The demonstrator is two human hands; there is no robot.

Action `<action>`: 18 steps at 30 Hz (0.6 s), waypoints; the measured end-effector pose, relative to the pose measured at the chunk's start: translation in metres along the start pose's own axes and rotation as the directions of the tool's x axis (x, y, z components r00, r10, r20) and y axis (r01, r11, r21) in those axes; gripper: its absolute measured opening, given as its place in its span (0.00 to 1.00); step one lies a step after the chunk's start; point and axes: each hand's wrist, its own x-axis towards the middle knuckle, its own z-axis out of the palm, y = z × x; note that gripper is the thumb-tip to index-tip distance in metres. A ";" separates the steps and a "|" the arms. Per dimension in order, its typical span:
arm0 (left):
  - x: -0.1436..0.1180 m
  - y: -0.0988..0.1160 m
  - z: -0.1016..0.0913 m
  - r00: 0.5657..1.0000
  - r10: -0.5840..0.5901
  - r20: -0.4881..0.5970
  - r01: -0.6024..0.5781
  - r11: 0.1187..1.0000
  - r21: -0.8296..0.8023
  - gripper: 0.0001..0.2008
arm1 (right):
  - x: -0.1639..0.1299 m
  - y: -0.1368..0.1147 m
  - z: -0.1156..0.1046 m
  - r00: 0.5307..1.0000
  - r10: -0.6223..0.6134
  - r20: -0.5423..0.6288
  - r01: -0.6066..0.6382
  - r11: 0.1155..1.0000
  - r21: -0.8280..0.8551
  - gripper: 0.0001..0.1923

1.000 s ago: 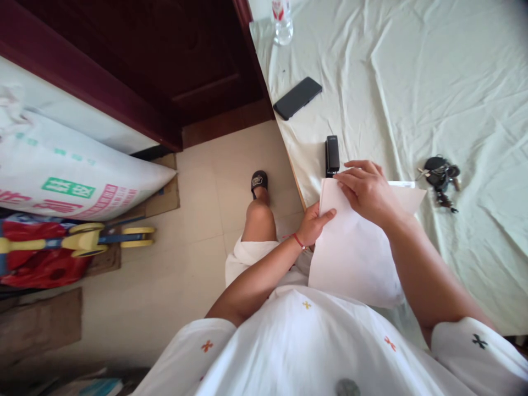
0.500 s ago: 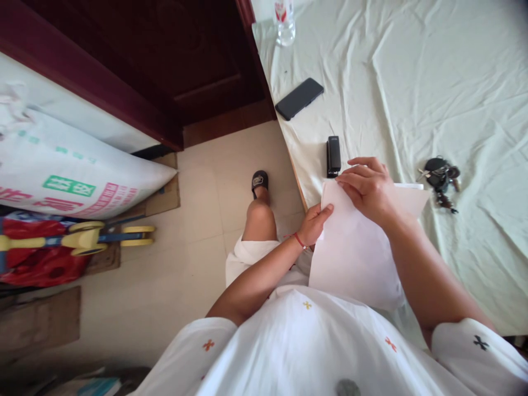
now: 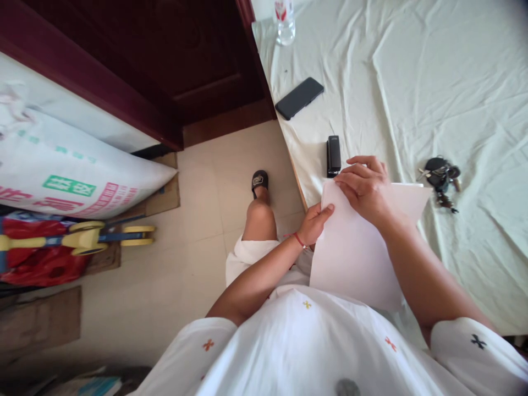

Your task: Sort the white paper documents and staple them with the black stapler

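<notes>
White sheets of paper (image 3: 355,258) lie over the table's near edge and reach back to my shirt. My left hand (image 3: 315,223) grips their left edge, thumb on top and the other fingers underneath. Over the far left corner, my right hand (image 3: 365,187) has its thumb and fingertips drawn together at the paper's edge; its palm side is hidden. Just beyond that corner stands a black stapler (image 3: 334,155), close to my right fingertips and apart from both hands.
A black phone (image 3: 300,98) and a water bottle (image 3: 285,25) are farther back on the cloth-covered table (image 3: 445,82). A bunch of keys (image 3: 441,179) lies to the right. On the floor at left are a large white sack (image 3: 82,165) and a yellow-and-blue scooter (image 3: 86,239).
My right hand has shifted slightly left along the paper's far edge, and its forearm has moved a little with it. The left hand keeps its hold.
</notes>
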 end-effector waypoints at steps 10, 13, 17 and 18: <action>-0.002 0.005 0.002 1.000 0.008 0.014 -0.008 1.000 -0.007 0.29 | -0.018 0.002 -0.005 0.985 0.038 0.169 -0.021 0.994 -0.104 0.20; -0.002 0.005 0.002 1.000 0.005 0.016 -0.005 1.000 0.004 0.27 | -0.016 -0.004 -0.004 0.976 0.037 0.213 -0.014 0.994 -0.112 0.20; -0.005 0.008 0.000 1.000 -0.029 -0.007 0.029 0.999 -0.034 0.26 | -0.012 -0.011 -0.007 0.984 -0.010 0.175 0.024 0.997 -0.077 0.16; -0.007 0.010 -0.001 0.999 -0.044 -0.013 0.044 0.998 -0.055 0.27 | -0.012 -0.009 -0.011 0.991 -0.008 0.131 0.018 0.997 -0.078 0.15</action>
